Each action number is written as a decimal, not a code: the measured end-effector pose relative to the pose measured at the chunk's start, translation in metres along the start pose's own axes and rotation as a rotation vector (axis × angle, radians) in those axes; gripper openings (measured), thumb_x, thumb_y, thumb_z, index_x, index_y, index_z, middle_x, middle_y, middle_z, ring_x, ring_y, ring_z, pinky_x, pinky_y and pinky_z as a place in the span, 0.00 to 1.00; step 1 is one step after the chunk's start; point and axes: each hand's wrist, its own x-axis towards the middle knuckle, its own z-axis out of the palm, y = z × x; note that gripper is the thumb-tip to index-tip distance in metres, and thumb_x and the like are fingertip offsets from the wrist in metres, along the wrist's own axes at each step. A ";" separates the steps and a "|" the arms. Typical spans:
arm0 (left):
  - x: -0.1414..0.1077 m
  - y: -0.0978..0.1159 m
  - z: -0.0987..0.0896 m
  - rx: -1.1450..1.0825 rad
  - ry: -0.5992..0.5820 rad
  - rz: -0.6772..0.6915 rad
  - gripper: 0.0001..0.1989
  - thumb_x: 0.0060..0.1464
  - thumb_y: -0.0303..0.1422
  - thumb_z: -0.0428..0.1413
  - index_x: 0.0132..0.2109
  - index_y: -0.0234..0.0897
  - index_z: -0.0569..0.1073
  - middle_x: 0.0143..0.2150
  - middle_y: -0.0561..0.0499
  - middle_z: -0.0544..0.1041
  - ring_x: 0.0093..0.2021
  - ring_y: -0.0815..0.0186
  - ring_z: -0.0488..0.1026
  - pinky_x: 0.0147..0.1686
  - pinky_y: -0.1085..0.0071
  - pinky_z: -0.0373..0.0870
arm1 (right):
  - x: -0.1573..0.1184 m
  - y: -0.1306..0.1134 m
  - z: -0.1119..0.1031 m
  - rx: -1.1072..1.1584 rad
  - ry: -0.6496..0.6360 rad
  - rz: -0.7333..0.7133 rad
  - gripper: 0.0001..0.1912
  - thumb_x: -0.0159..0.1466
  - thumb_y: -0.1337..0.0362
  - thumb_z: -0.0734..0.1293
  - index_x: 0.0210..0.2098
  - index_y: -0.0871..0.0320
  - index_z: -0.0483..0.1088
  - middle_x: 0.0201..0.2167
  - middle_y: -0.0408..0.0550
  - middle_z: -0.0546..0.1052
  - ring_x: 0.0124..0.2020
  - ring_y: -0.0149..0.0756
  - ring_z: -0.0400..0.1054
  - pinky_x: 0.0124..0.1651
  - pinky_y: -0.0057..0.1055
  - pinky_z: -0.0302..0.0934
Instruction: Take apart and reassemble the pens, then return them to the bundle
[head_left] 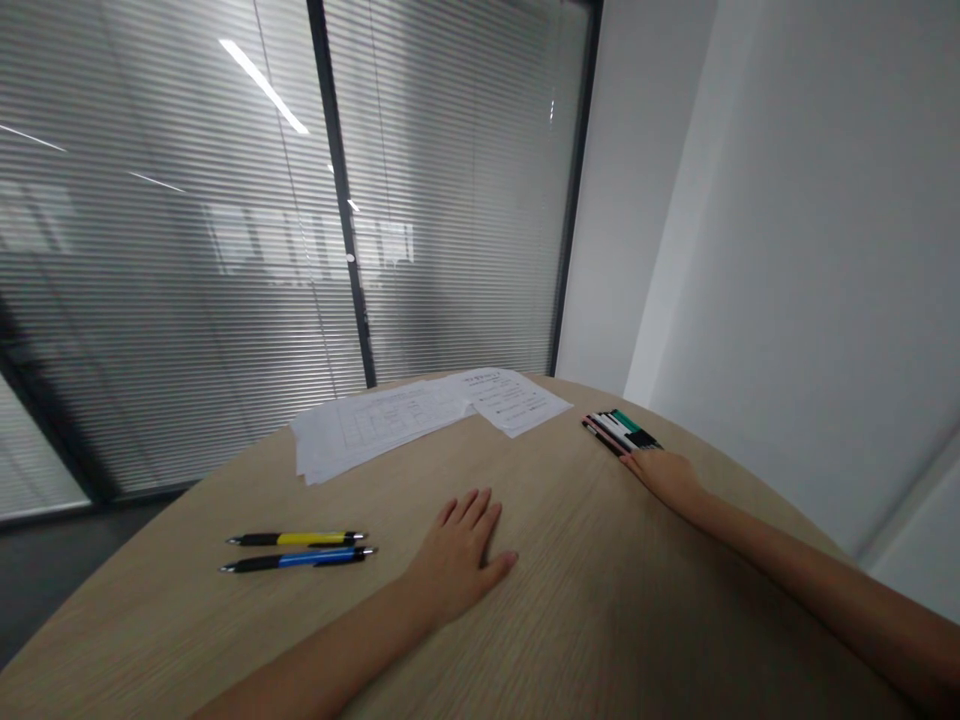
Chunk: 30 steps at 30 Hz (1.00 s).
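Observation:
My left hand (pixel 457 560) lies flat on the wooden table (pixel 555 530), palm down, fingers and thumb spread, holding nothing. To its left are two click pens side by side, a yellow one (pixel 300 539) and a blue one (pixel 300 560), both with black grips. Farther off on the right, my right hand (pixel 664 475) is closed over the near end of a tight row of pens (pixel 619 428) in black, white, pink and green. Its fingertips are partly hidden there, and the pens rest on the tabletop.
Several printed sheets of paper (pixel 390 420) overlap at the table's far side. Behind the rounded table edge stands a glass partition with blinds (pixel 457 200) and dark frames. A plain white wall (pixel 810 250) rises at the right.

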 end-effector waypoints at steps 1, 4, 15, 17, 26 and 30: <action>0.000 0.000 0.000 0.004 -0.003 0.003 0.31 0.53 0.48 0.39 0.58 0.30 0.54 0.61 0.40 0.49 0.60 0.56 0.45 0.56 0.56 0.44 | 0.002 0.000 0.001 -0.003 0.005 0.000 0.21 0.64 0.59 0.50 0.34 0.62 0.70 0.34 0.60 0.74 0.36 0.49 0.69 0.30 0.37 0.61; 0.000 -0.001 0.001 0.012 0.003 0.009 0.31 0.53 0.48 0.38 0.58 0.30 0.54 0.61 0.40 0.49 0.60 0.56 0.45 0.56 0.57 0.44 | 0.005 0.000 0.004 -0.011 0.021 0.005 0.21 0.64 0.58 0.50 0.34 0.62 0.70 0.34 0.60 0.74 0.35 0.49 0.69 0.30 0.37 0.61; 0.000 0.000 0.000 0.001 0.007 0.000 0.30 0.53 0.46 0.40 0.57 0.30 0.55 0.60 0.40 0.50 0.60 0.56 0.45 0.56 0.56 0.44 | 0.011 -0.004 0.002 -0.022 0.010 0.043 0.21 0.63 0.59 0.51 0.34 0.63 0.71 0.33 0.58 0.75 0.35 0.47 0.69 0.32 0.36 0.61; 0.000 0.000 0.001 -0.002 0.010 -0.001 0.30 0.53 0.46 0.40 0.57 0.30 0.55 0.60 0.40 0.50 0.60 0.56 0.45 0.56 0.56 0.44 | 0.011 -0.004 0.002 -0.020 0.011 0.047 0.21 0.63 0.58 0.51 0.34 0.62 0.71 0.33 0.58 0.75 0.35 0.47 0.69 0.32 0.37 0.61; 0.001 -0.004 0.004 -0.020 0.027 0.016 0.31 0.53 0.46 0.40 0.57 0.30 0.55 0.60 0.40 0.50 0.60 0.55 0.46 0.56 0.56 0.43 | 0.007 -0.008 -0.012 0.014 0.057 0.065 0.25 0.62 0.55 0.50 0.33 0.65 0.71 0.31 0.60 0.74 0.32 0.48 0.69 0.30 0.38 0.61; 0.000 -0.003 0.004 -0.027 0.022 0.012 0.31 0.53 0.46 0.40 0.58 0.30 0.54 0.60 0.39 0.49 0.60 0.54 0.46 0.55 0.55 0.44 | -0.007 -0.030 -0.026 0.063 0.097 -0.075 0.23 0.63 0.57 0.48 0.38 0.63 0.69 0.36 0.57 0.74 0.37 0.44 0.68 0.37 0.37 0.60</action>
